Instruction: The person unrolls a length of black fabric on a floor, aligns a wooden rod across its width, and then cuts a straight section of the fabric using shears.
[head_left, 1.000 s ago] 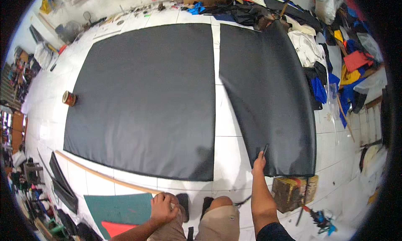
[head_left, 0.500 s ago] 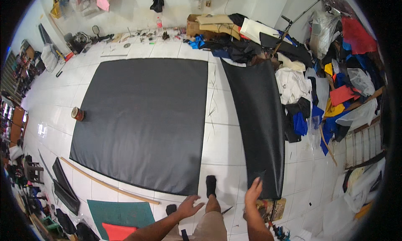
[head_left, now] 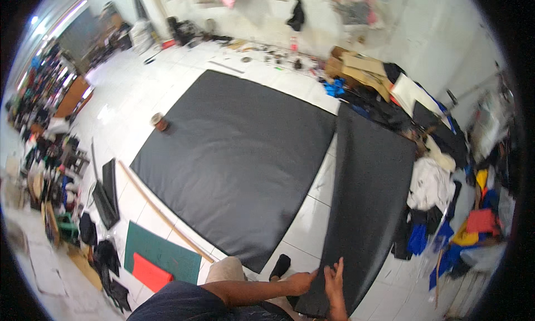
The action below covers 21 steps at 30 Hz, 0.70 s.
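A long black sheet of leather-like material [head_left: 365, 192] runs from the pile at the back right down to my hands. My left hand [head_left: 301, 283] is closed at its near left edge, with the edge pinched in the fingers. My right hand [head_left: 335, 279] rests against the near part of this strip, fingers stretched out and apart. To the left, a large black sheet [head_left: 239, 159] lies flat on the tiles. A small round can [head_left: 159, 122] stands at its left edge.
A wooden strip [head_left: 161, 212] lies along the large sheet's near left side. Close by are a green cutting mat [head_left: 167, 248] with a red piece [head_left: 150, 272] on it. Heaped cloth and scraps [head_left: 432, 187] line the right side; a cardboard box [head_left: 335, 64] stands against the back wall.
My left hand has moved right, from beside the large sheet to the strip's edge, and closed on it. The strip has shifted left, nearer the large sheet. My view has turned.
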{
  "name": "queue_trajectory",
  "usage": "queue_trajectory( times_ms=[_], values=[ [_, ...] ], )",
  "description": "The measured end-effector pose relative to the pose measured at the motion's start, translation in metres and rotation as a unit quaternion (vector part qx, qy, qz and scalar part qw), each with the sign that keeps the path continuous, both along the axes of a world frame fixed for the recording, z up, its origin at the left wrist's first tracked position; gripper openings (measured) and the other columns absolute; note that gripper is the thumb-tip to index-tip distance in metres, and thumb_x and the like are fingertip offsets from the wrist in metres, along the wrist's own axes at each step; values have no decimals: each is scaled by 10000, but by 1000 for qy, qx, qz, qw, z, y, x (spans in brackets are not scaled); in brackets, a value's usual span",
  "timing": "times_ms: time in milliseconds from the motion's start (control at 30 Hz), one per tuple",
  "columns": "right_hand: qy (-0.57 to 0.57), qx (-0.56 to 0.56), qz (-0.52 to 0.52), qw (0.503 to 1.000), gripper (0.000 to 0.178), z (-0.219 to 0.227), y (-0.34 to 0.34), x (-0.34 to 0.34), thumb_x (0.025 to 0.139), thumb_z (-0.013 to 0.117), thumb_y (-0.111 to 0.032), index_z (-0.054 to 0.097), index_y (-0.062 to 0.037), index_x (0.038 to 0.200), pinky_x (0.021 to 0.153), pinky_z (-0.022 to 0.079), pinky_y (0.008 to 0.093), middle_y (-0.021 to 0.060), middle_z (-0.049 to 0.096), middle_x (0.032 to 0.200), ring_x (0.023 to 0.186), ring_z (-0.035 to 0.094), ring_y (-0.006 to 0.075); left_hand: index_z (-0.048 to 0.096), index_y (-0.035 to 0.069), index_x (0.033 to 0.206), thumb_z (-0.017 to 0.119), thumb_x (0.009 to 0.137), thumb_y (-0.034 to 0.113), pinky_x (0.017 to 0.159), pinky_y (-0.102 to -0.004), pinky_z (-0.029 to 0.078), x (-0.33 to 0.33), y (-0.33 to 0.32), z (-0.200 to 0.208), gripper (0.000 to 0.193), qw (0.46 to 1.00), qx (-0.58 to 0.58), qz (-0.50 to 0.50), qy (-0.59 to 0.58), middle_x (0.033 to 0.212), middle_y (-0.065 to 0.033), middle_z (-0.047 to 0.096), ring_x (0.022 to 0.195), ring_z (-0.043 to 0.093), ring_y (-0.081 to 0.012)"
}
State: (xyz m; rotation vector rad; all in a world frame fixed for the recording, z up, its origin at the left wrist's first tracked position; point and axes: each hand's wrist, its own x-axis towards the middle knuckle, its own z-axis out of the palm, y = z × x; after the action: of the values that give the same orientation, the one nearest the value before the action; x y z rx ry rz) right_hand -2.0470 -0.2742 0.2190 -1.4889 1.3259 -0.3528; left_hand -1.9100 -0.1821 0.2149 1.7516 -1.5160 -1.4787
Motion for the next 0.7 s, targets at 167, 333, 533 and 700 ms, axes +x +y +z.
queue_trajectory(
  times_ms=[167,333,533,700],
  values=[
    [311,58,206,926,557,-41,-50,87,901,600,-270,504,136,1271,865,496,437,293,624,1138,1002,631,357,336,11,1424,500,936,241,771,-464,537,47,17,-20,564,997,29,-19,63,1070,-241,653,910,654,-412],
    [271,26,-2,962,419,-96,-63,72,871,569,-240,629,142,1033,872,485,463,328,645,1074,1038,616,454,612,64,1262,539,938,485,953,-420,464,220,156,-53,536,892,42,443,85,1306,-166,588,1140,588,-344],
    [466,-119,92,872,398,-50,-49,173,905,579,-252,619,75,1129,822,492,470,261,627,1065,912,627,341,613,25,1225,611,850,321,985,-452,457,312,504,-76,478,552,337,759,-76,1175,-270,637,1161,578,-431],
    [502,-106,80,855,364,-28,2,338,902,573,-228,632,61,1115,830,501,464,256,632,1070,941,631,348,696,137,926,511,891,255,604,-418,522,311,722,-74,223,783,400,453,-147,764,-127,675,740,690,-250]
  ],
)
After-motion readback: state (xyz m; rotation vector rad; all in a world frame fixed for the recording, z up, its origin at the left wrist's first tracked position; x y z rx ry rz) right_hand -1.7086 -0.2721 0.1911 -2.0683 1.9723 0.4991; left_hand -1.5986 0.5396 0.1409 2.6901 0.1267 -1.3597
